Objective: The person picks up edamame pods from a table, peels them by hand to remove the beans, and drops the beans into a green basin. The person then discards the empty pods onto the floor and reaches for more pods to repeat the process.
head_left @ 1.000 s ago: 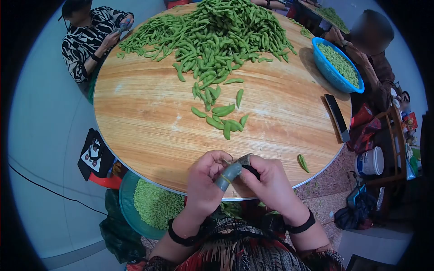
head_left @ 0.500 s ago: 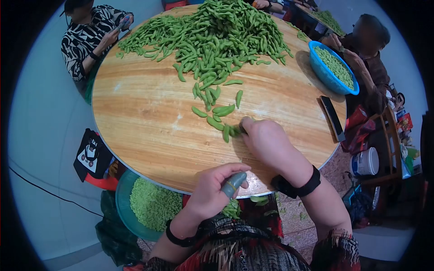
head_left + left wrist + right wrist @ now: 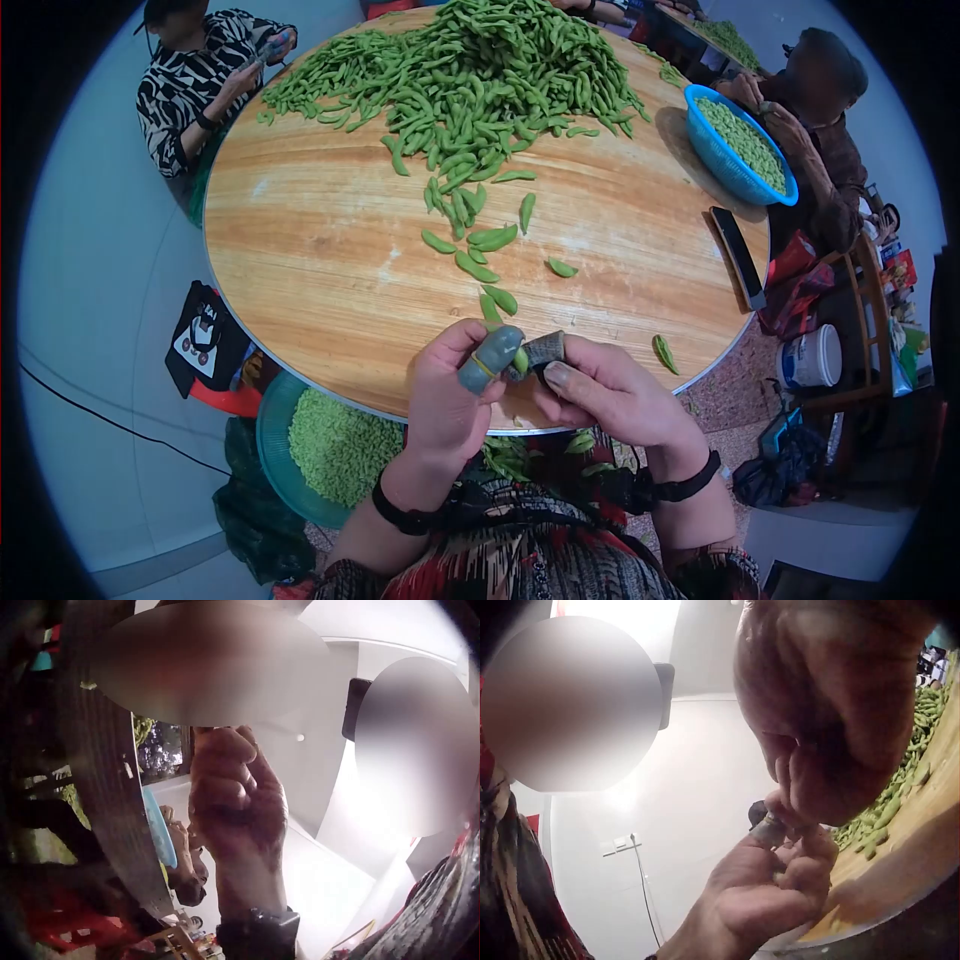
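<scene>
Close over the table's near edge, my left hand (image 3: 445, 395) and right hand (image 3: 625, 395) meet at a green soybean pod (image 3: 520, 362). The left pinches it with a thumb in a grey-green cover (image 3: 490, 358) that has a yellow band round it. A finger of the right hand, wrapped in a grey textured sleeve (image 3: 545, 348), presses at the pod's other side. Fingertips hide most of the pod. Several loose pods (image 3: 470, 265) lie just beyond the hands, trailing back to a big pod heap (image 3: 500, 80).
A teal basket of shelled beans (image 3: 345, 450) sits below the table edge at left. At the right stand a blue basket (image 3: 740, 190) with beans and a dark phone-like slab (image 3: 737, 258). One opened pod (image 3: 665, 353) lies near the right edge. Two people sit across the table.
My right hand reached out to the near pods, then came back to the left hand with a pod now between them. One pod has shifted right, away from the near cluster.
</scene>
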`<action>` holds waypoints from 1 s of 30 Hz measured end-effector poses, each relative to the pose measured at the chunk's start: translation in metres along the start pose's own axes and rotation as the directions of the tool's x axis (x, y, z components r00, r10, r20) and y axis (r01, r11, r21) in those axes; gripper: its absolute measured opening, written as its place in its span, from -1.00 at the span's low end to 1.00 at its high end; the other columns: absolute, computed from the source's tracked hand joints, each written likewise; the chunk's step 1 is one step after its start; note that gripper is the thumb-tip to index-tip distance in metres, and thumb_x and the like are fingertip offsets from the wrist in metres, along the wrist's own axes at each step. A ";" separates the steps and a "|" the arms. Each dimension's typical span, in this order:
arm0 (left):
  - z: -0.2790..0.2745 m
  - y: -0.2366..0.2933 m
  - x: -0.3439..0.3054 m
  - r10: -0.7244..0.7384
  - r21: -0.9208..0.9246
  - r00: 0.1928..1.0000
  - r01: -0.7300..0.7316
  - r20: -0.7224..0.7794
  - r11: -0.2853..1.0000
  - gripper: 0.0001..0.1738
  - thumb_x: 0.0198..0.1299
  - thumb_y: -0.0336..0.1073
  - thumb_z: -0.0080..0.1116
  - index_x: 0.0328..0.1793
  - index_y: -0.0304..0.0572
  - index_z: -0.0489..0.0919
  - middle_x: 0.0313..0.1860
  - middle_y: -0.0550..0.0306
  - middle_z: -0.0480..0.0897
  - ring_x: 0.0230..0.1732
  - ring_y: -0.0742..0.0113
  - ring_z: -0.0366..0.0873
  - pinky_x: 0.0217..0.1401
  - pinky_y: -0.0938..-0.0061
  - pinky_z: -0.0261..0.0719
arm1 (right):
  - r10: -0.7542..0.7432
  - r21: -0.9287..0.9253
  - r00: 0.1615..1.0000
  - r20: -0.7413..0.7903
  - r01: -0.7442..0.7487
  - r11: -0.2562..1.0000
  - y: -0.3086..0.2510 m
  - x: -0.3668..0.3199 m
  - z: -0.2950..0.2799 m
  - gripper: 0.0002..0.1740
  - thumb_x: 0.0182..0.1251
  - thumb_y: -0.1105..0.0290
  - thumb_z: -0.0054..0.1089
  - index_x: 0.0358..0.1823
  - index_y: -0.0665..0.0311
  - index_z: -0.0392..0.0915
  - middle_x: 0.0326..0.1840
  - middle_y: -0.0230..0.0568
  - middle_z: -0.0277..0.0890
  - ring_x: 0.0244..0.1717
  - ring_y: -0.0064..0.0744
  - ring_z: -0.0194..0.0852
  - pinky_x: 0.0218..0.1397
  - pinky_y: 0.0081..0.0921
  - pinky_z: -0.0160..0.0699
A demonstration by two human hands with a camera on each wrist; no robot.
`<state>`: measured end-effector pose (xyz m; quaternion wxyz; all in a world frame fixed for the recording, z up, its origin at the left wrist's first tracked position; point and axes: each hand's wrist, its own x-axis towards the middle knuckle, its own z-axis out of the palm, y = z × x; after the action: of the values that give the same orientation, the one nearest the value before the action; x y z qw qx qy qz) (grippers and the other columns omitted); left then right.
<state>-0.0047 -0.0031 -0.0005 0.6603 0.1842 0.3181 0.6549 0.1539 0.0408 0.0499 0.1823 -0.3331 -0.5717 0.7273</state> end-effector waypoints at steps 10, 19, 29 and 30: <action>-0.001 -0.010 -0.002 0.311 0.324 0.933 -0.356 0.184 0.877 -0.84 -0.07 -0.54 0.20 -0.30 -0.29 0.52 -0.35 0.16 0.55 -0.43 0.51 0.43 -0.38 0.69 0.32 | 0.053 0.055 0.998 -0.026 -0.052 0.997 0.007 -0.004 0.006 -0.76 0.46 0.33 -0.16 -0.39 0.25 0.34 -0.60 -0.54 0.24 -0.65 -0.80 0.03 -0.61 -0.77 0.02; 0.008 -0.004 -0.008 0.238 0.590 0.969 -0.231 0.067 0.773 -0.75 -0.09 -0.63 0.18 -0.21 -0.32 0.53 -0.36 0.22 0.54 -0.37 0.62 0.46 -0.39 0.77 0.34 | -0.258 -0.271 0.945 -0.201 0.200 0.941 0.032 0.003 0.009 -0.79 0.39 0.39 -0.08 -0.41 0.28 0.43 -0.63 -0.52 0.28 -0.64 -0.79 0.10 -0.62 -0.75 0.05; -0.028 0.006 -0.010 0.156 0.241 0.987 -0.158 0.028 0.958 -0.69 0.02 -0.59 0.13 -0.04 -0.40 0.54 -0.24 0.12 0.58 -0.35 0.58 0.49 -0.43 0.79 0.35 | -0.080 -0.248 0.993 -0.085 0.057 0.967 0.012 0.022 0.005 -0.79 0.34 0.35 0.02 -0.39 0.34 0.45 -0.70 -0.36 0.36 -0.67 -0.61 0.32 -0.60 -0.56 0.26; -0.023 0.013 -0.012 0.186 0.197 0.981 -0.173 -0.050 0.965 -0.74 0.10 -0.55 0.06 -0.05 -0.39 0.55 -0.27 0.14 0.59 -0.38 0.62 0.47 -0.47 0.81 0.32 | -0.275 -0.575 0.958 -0.080 0.181 0.798 0.004 0.028 0.003 -0.81 0.31 0.35 0.04 -0.38 0.33 0.45 -0.68 -0.24 0.41 -0.64 -0.45 0.41 -0.58 -0.45 0.32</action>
<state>-0.0285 -0.0179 -0.0066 0.5661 0.2530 0.3840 0.6841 0.1323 0.0560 0.0383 0.2078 -0.3574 -0.7796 0.4704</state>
